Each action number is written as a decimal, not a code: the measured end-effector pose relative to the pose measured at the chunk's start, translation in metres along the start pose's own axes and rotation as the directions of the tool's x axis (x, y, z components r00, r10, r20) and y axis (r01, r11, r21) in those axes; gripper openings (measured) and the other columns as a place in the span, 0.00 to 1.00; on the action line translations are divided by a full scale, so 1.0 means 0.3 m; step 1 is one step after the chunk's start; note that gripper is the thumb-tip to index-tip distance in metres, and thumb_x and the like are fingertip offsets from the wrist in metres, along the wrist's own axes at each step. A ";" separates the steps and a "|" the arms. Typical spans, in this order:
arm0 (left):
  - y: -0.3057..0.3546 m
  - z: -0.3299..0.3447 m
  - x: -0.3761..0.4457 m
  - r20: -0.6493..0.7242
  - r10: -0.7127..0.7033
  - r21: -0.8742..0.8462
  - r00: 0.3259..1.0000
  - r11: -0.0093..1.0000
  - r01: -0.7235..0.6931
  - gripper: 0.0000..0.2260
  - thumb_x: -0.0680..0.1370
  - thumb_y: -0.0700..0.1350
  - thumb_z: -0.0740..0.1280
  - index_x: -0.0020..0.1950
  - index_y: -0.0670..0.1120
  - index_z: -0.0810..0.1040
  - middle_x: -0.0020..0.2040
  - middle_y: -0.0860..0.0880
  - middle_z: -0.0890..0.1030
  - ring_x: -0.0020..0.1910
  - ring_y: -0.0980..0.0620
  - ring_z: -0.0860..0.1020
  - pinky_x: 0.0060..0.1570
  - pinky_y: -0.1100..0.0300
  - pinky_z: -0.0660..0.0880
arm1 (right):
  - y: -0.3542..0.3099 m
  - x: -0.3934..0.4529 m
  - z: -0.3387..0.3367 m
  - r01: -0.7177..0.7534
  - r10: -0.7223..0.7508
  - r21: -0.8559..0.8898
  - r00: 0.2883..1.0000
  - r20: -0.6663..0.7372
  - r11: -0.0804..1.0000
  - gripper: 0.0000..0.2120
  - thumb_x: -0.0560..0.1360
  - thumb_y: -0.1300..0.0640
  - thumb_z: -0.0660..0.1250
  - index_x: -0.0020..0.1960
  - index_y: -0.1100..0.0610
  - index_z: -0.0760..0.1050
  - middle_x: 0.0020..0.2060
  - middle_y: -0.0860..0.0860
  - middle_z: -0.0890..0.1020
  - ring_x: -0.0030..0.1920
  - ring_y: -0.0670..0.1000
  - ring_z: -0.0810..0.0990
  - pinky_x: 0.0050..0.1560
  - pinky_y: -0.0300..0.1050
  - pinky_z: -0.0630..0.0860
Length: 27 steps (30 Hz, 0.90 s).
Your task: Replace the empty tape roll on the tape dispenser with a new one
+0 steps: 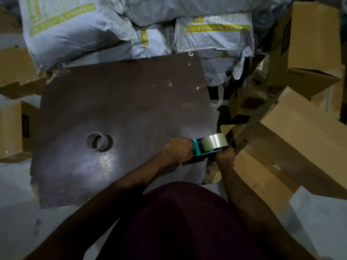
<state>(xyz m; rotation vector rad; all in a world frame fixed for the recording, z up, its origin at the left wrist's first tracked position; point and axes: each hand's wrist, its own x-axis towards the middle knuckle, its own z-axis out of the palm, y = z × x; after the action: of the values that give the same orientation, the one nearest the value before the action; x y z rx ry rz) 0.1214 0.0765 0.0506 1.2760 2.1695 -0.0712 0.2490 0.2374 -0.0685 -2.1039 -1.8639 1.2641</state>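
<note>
A teal tape dispenser (197,148) is held at the right edge of a dark brown board (122,102), with a full roll of clear tape (215,144) mounted on it, its round face turned sideways. An empty cardboard core (96,142) is left lying on the board, well apart to the left, tilted with its hole facing up.

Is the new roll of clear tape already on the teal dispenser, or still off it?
On: the clear tape roll sits in the teal dispenser, held by both hands.
</note>
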 end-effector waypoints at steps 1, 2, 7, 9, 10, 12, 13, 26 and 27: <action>0.012 -0.002 -0.004 0.021 -0.010 0.024 1.000 1.000 0.009 0.14 0.80 0.48 0.63 0.57 0.39 0.78 0.57 0.41 0.82 0.51 0.42 0.81 0.43 0.55 0.71 | 0.007 0.006 0.003 -0.001 0.001 0.007 1.000 0.004 1.000 0.04 0.74 0.51 0.67 0.47 0.50 0.76 0.52 0.54 0.84 0.51 0.60 0.81 0.60 0.61 0.75; 0.012 -0.005 -0.008 0.060 -0.029 0.062 0.998 0.998 0.026 0.15 0.80 0.49 0.63 0.60 0.40 0.78 0.60 0.41 0.81 0.54 0.42 0.81 0.46 0.54 0.73 | 0.005 0.005 0.001 -0.005 0.005 0.000 1.000 0.015 1.000 0.06 0.72 0.50 0.70 0.47 0.50 0.77 0.51 0.54 0.83 0.50 0.59 0.80 0.59 0.60 0.76; -0.085 -0.183 -0.047 0.108 -0.142 0.128 0.984 0.984 0.127 0.17 0.79 0.50 0.64 0.65 0.47 0.80 0.63 0.44 0.81 0.61 0.40 0.80 0.59 0.48 0.78 | 0.022 0.013 0.007 0.027 -0.027 0.005 0.998 0.055 1.000 0.24 0.57 0.38 0.80 0.43 0.49 0.75 0.45 0.51 0.83 0.48 0.57 0.80 0.54 0.58 0.77; -0.125 -0.287 -0.077 0.077 -0.109 -0.052 0.991 0.992 0.113 0.08 0.78 0.47 0.65 0.52 0.48 0.83 0.49 0.44 0.85 0.48 0.41 0.84 0.45 0.54 0.81 | 0.036 0.027 0.022 0.029 -0.029 0.002 0.998 0.059 1.000 0.24 0.57 0.38 0.80 0.42 0.49 0.74 0.44 0.52 0.83 0.48 0.58 0.81 0.54 0.60 0.77; -0.131 -0.325 -0.091 0.070 -0.117 -0.202 0.991 0.971 0.128 0.05 0.77 0.46 0.67 0.44 0.49 0.81 0.41 0.44 0.85 0.39 0.43 0.85 0.36 0.57 0.81 | 0.039 0.033 0.025 0.020 -0.020 -0.002 0.998 0.059 1.000 0.24 0.57 0.37 0.80 0.42 0.49 0.74 0.43 0.51 0.83 0.47 0.58 0.81 0.54 0.61 0.77; -0.148 -0.370 -0.099 0.070 -0.170 -0.504 0.983 0.844 0.182 0.05 0.76 0.44 0.69 0.42 0.46 0.81 0.34 0.43 0.83 0.27 0.46 0.82 0.27 0.59 0.79 | 0.053 0.063 0.042 0.010 -0.009 -0.019 0.999 0.052 1.000 0.25 0.55 0.37 0.80 0.41 0.49 0.73 0.42 0.51 0.83 0.47 0.58 0.81 0.55 0.61 0.77; -0.155 -0.374 -0.097 0.105 -0.186 -0.630 0.977 0.748 0.210 0.07 0.77 0.44 0.69 0.45 0.41 0.81 0.34 0.41 0.83 0.27 0.45 0.82 0.27 0.58 0.79 | 0.061 0.081 0.052 0.016 -0.015 -0.033 0.999 0.048 0.999 0.25 0.55 0.37 0.80 0.41 0.49 0.73 0.43 0.51 0.83 0.47 0.58 0.81 0.55 0.61 0.77; -0.254 0.016 -0.065 0.261 -0.164 -0.906 0.951 -0.382 0.183 0.04 0.79 0.34 0.65 0.51 0.42 0.76 0.29 0.48 0.76 0.23 0.54 0.75 0.23 0.62 0.75 | -0.093 -0.087 0.123 0.539 -0.534 -0.055 0.842 0.076 0.841 0.11 0.71 0.57 0.73 0.52 0.50 0.77 0.53 0.53 0.78 0.53 0.57 0.79 0.53 0.60 0.80; -0.259 0.037 -0.073 0.264 -0.182 -0.889 0.947 -0.427 0.166 0.04 0.79 0.34 0.64 0.50 0.41 0.76 0.28 0.47 0.76 0.22 0.55 0.75 0.22 0.63 0.74 | -0.120 -0.103 0.139 0.513 -0.525 0.117 0.840 0.133 0.850 0.11 0.70 0.59 0.73 0.50 0.50 0.78 0.51 0.53 0.79 0.51 0.56 0.81 0.51 0.60 0.81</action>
<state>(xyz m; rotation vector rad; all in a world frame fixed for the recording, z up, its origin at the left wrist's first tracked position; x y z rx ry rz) 0.0716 0.0143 0.0336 -0.3056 1.2782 1.4591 0.1974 0.2020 -0.0606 -1.3352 -2.1975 1.3546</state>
